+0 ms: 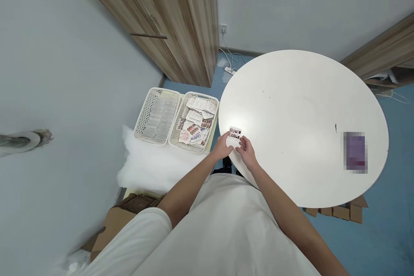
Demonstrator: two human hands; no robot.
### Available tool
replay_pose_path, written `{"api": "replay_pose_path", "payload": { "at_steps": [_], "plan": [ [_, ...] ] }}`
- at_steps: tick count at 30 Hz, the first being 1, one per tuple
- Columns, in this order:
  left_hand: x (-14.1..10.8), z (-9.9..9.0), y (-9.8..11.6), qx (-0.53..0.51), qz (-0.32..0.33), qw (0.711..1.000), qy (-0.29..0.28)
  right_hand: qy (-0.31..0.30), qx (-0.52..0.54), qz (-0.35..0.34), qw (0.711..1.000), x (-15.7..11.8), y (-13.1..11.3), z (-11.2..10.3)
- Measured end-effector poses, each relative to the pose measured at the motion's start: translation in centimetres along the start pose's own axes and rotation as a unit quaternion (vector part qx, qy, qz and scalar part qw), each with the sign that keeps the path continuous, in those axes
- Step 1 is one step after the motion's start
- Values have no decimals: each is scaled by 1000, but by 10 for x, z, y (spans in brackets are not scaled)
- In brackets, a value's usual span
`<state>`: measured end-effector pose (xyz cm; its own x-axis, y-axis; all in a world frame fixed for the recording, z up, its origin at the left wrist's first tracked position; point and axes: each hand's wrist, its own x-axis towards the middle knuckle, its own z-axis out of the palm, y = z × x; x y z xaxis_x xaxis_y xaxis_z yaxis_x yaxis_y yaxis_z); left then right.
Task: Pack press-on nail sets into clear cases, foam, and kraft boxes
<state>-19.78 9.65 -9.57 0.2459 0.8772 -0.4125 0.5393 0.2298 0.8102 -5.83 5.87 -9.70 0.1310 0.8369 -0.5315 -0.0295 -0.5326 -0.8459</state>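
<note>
Near the left edge of the round white table (300,95), a small white card of press-on nails (234,133) shows rows of dark and reddish nails. My left hand (222,146) grips the card's left side, its fingertips at the upper left corner. At the lower right of the card is my right hand (247,153), with bent fingers apart from the thumb. Its fingertips are close to the card's edge; whether they touch it is hard to tell.
Left of the table, one white basket (174,141) holds many nail cards, and another (139,126) holds clear plastic pieces. White padding (152,161) lies in front. A blurred purple item (355,151) rests at the table's right. A wooden cabinet (194,30) stands behind.
</note>
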Motion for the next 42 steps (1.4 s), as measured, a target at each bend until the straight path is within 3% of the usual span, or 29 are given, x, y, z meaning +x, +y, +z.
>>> {"api": "replay_pose_path", "payload": {
  "at_steps": [7,12,22,30,35,42],
  "plan": [
    [-1,3,-5,-3,22,1000,4,-5,14,14,1000,-10,0,-4],
    [-11,8,-6,-4,24,999,21,-17,22,28,999,-30,4,-18],
    [-61,31,-5,-27,-56,997,56,17,11,87,996,-86,6,-94],
    [-126,78,-8,-87,-133,984,83,-57,6,77,995,-83,12,-136],
    [-175,90,-6,-96,-153,982,61,-101,24,111,988,-76,20,-141],
    [-217,67,-15,-88,-142,975,144,-158,23,92,983,-90,11,-113]
  ]
}}
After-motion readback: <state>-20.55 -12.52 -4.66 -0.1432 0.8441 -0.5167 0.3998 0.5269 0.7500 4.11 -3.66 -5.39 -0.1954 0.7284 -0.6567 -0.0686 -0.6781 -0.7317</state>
